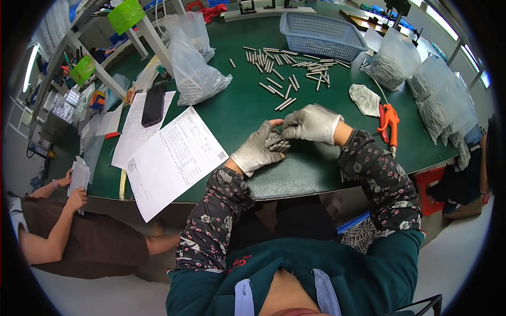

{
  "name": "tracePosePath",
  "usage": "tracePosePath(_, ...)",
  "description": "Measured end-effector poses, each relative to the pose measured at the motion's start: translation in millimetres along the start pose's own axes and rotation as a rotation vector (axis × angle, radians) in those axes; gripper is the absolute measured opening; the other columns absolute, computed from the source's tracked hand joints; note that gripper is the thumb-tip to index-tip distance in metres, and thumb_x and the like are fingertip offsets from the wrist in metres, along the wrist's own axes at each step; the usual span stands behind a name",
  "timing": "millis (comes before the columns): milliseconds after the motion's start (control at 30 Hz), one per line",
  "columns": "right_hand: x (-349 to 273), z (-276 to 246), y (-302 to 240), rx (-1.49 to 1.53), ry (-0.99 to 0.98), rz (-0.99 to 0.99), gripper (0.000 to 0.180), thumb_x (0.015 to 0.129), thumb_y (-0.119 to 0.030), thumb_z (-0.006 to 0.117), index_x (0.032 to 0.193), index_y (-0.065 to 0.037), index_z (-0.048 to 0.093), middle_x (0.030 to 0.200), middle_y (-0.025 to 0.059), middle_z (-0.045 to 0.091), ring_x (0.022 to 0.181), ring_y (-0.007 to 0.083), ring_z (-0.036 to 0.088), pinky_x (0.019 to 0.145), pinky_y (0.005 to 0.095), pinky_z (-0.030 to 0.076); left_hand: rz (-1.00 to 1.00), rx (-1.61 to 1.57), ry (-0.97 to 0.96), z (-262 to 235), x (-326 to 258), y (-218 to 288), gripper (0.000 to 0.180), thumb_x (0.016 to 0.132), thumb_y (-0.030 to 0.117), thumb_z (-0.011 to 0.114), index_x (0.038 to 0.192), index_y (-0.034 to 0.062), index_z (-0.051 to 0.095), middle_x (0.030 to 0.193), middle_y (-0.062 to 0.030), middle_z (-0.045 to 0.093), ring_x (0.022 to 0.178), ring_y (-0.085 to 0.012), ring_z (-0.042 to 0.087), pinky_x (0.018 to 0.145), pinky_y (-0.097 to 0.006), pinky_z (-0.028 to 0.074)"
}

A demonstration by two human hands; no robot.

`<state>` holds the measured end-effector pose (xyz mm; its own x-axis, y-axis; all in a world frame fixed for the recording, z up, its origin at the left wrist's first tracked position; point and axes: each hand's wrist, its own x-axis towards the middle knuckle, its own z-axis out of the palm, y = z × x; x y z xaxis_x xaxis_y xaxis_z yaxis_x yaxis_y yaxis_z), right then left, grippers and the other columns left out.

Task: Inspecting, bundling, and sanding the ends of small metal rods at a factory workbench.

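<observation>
My left hand (pixel 254 151), in a pale work glove with a bare fingertip, is closed round a bundle of short metal pins (pixel 278 143) whose ends point right. Close beside it, my right hand (pixel 313 124), gloved too, has its fingers pinched together at the bundle's upper side. Whatever lies between those fingers is hidden. Beyond both hands, many loose metal pins (pixel 315 69) lie scattered on the green table (pixel 240 97). Below the bundle, a grey flat surface (pixel 295 179) lies at the table's near edge.
A blue plastic basket (pixel 321 37) stands behind the loose pins. Right are a white glove (pixel 365 100), an orange air gun (pixel 390 124) and filled bags (pixel 392 60). Left are papers (pixel 171 158), a phone (pixel 153 105) and a bag (pixel 197 81). Another person (pixel 79 226) holds papers at left.
</observation>
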<state>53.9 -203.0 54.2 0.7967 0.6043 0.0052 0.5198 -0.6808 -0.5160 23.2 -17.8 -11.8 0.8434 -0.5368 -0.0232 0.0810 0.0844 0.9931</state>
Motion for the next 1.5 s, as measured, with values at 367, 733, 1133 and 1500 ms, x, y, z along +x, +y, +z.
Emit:
tracePosePath(367,1.9,-12.5,22.8,0.095,0.128,0.149,0.025,0.076,-0.027,0.063,0.087,-0.005,0.065,0.073,0.0116,0.063,0.066,0.0231,0.061,0.064,0.0305,0.047,0.245,0.695,0.086,-4.9,4.2,-2.6,0.090,0.059,0.008,0.074,0.134,0.0092,0.025,0.102,-0.0081,0.052,0.090,-0.0178,0.052,0.083,-0.026,0.041)
tracePosePath(733,-3.8,0.0,-5.8,-0.100,0.008,0.018,0.029,0.077,-0.037,0.058,0.087,-0.010,0.065,0.078,0.0114,0.063,0.074,0.0287,0.061,0.067,0.0356,0.048,0.068,0.171,-0.011,-8.0,4.0,-11.2,0.091,0.059,0.005,0.074,0.134,0.0067,0.024,0.099,-0.0083,0.053,0.091,-0.0164,0.051,0.084,-0.025,0.040)
tracePosePath(1133,-33.2,-26.4,89.4,-0.345,0.339,0.537,0.024,0.079,-0.025,0.052,0.092,-0.008,0.064,0.088,0.0150,0.063,0.084,0.0327,0.059,0.075,0.0379,0.045,0.020,0.202,0.029,1.0,0.3,4.0,0.095,0.056,-0.009,0.071,0.136,0.0117,0.024,0.100,-0.0043,0.043,0.088,-0.0112,0.044,0.081,-0.021,0.039)
tracePosePath(1500,-41.5,-31.3,58.8,-0.688,0.384,0.490,0.017,0.075,-0.014,0.053,0.086,-0.012,0.065,0.080,0.0093,0.063,0.080,0.0284,0.058,0.072,0.0388,0.045,-0.002,0.171,0.024,-0.3,-0.3,6.7,0.096,0.056,-0.007,0.072,0.137,0.0121,0.023,0.100,-0.0051,0.045,0.087,-0.0111,0.046,0.079,-0.021,0.040)
